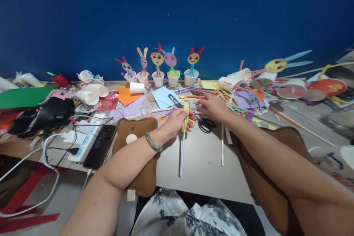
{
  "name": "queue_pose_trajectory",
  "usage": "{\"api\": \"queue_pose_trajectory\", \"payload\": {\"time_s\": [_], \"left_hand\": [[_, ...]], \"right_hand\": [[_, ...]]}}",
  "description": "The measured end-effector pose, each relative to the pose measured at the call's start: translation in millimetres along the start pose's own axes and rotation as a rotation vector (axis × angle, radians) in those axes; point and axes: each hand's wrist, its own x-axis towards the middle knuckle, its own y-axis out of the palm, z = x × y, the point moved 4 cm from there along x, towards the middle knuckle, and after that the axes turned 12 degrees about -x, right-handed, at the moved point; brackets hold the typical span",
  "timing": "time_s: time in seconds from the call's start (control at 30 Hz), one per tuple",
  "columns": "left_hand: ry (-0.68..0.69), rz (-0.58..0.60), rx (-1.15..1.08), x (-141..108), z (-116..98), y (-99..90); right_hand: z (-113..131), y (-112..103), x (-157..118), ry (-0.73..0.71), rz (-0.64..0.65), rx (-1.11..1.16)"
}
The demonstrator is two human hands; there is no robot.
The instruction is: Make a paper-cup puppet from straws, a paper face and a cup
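My left hand (177, 121), with a green bangle at the wrist, is closed round a yellow strip (185, 118) and a long pale stick (182, 155) that points down toward the table's front edge. My right hand (212, 106) reaches over a pile of coloured sticks (193, 97) behind the black scissors (206, 125). Its fingertips are among small items, and what they touch, if anything, is too small to tell. A blue sheet of paper (163, 96) lies behind my left hand.
Paper cups (158, 79) with rabbit-faced figures stand along the blue wall. Brown cushions (135, 155) lie under both forearms. A power strip (88, 138), cables and a phone (100, 147) are at the left. More cups (291, 89) lie at the right.
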Motion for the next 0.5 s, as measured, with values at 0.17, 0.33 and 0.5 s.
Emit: {"api": "queue_pose_trajectory", "payload": {"time_s": [0.17,0.33,0.5], "left_hand": [[0.067,-0.050,-0.030,3,-7,-5.8],[0.120,-0.046,-0.055,5,-9,-7.3],[0.141,0.039,-0.090,2,-10,-1.5]], "right_hand": [[-7,6,2,-0.071,-0.069,0.049],[-7,-22,-9,-0.020,-0.380,0.085],[0,-66,-34,-0.032,-0.778,0.286]]}}
